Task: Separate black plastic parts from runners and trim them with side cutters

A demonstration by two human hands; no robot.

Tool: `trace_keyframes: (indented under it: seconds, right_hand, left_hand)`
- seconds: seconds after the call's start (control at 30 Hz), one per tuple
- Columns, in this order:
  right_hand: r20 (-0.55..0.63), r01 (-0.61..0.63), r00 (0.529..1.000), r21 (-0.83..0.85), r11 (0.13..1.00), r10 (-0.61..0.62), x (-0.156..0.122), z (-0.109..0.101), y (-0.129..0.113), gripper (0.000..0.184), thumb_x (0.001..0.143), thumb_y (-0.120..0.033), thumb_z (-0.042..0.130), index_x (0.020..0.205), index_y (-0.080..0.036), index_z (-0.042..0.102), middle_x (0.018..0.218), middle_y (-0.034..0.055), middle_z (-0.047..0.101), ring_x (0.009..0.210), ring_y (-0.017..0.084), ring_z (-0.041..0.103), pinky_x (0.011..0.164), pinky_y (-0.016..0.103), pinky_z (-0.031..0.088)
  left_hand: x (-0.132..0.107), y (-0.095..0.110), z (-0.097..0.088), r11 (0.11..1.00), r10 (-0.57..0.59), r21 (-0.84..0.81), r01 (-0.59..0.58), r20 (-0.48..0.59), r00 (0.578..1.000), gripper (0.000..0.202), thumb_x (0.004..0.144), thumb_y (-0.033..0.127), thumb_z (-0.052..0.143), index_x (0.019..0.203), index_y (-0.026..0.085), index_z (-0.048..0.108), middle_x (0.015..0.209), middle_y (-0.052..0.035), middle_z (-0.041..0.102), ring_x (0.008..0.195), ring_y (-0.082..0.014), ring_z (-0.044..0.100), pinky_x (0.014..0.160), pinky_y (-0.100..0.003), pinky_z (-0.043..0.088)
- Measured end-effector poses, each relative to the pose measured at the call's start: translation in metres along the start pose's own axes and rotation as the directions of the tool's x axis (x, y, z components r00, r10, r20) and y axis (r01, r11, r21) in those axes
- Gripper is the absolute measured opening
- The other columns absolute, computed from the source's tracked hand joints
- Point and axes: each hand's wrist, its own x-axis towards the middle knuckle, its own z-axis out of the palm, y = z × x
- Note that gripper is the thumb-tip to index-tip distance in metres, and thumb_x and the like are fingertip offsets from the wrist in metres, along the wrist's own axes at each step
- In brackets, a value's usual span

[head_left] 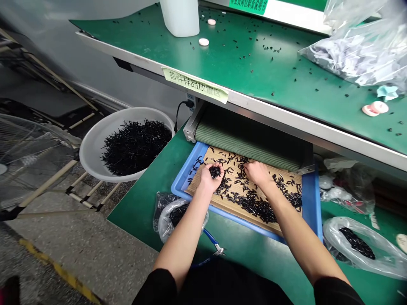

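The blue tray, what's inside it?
A brown sheet and black pieces. The sheet hides most of the bottom of the tray; the left hand and right hand hide whatever's beneath them.

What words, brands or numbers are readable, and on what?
"首件样品放置区": pale label on the shelf's front edge.
"…岗位职责说明书": green sign at the top; first characters clipped.
No brand or number is readable.
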Motion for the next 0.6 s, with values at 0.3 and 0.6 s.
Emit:
trace_keyframes:
  seconds: [0.3,0.6]
  right_hand:
    - [0.003,0.065,0.997,0.433,0.899,-0.074,-0.034,0.012,0.003,0.044,0.096,-0.031,0.013,0.079,-0.022,0.053,0.056,-0.0015,0.047,0.043,0.014,0.039,0.042,0.027,0.039]
    - [0.056,0.159,0.975,0.490,0.857,-0.213,-0.058,0.045,-0.043,0.017,0.078,-0.040,0.072,0.078,-0.023,0.072,0.080,0.0052,0.070,0.075,0.021,0.062,0.080,0.032,0.046]
  left_hand:
    - [0.000,0.000,0.000,1.000,0.002,-0.004,-0.002,0.007,1.000,0.031,0.095,0.035,0.060,0.118,0.015,0.060,0.109,-0.0069,0.064,0.087,-0.0157,0.064,0.073,-0.032,0.058]
    - [-0.001,0.002,-0.001,1.000,0.027,0.002,-0.027,0.009,1.000,0.030,0.095,0.035,0.060,0.118,0.015,0.060,0.109,-0.0069,0.064,0.087,-0.0156,0.064,0.073,-0.032,0.058]
